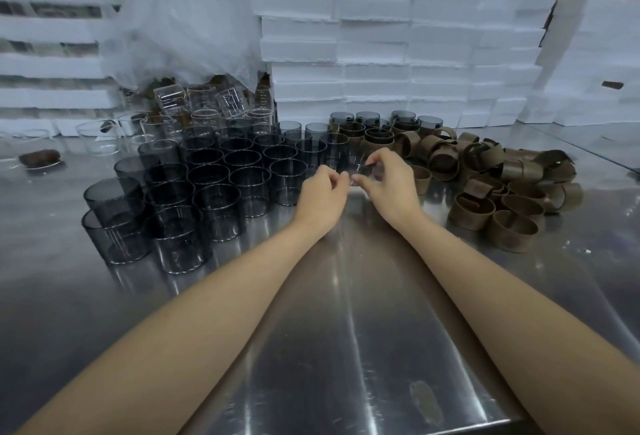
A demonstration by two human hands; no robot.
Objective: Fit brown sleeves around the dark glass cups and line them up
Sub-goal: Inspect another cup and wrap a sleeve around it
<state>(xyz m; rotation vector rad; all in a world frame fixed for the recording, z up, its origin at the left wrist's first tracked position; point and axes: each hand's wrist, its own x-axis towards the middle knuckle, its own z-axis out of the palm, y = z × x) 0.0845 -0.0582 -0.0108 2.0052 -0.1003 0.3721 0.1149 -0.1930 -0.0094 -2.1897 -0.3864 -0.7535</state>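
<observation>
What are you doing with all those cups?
A person is working at a shiny metal table. Both hands, the left hand and the right hand, are pinching one dark glass cup between them. More dark cups stand in rows on the left, and a pile of brown sleeves waits on the right. The held cup has no sleeve yet.

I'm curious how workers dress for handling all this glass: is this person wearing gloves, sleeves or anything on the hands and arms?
No. Both the left hand and right hand are bare, without gloves. The forearms are uncovered as far as the picture shows, with no sleeve edge, watch, bracelet or ring visible.
</observation>
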